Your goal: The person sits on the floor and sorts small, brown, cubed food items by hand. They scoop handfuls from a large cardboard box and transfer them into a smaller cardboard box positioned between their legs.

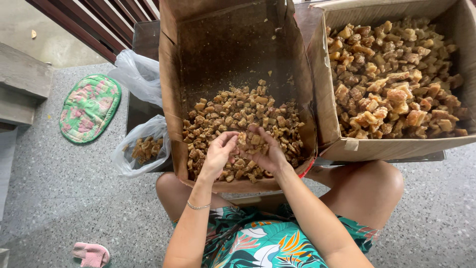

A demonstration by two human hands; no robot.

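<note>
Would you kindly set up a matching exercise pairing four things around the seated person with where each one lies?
Things:
1. clear plastic bag
2. green quilted mat
3. pink cloth
4. fuller cardboard box

Places:
A. on the floor at bottom left
B. far right, heaped with brown chunks
C. just left of the middle box, holding a few chunks
D. flat on the floor at left, near a step

Pairs: 1-C, 2-D, 3-A, 4-B

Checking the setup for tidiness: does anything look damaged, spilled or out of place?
A pink cloth lies crumpled on the floor. The left box has creased walls stained dark inside. No brown chunks show outside the boxes or the bag. Both hands, left hand and right hand, hold chunks over that box.
</note>
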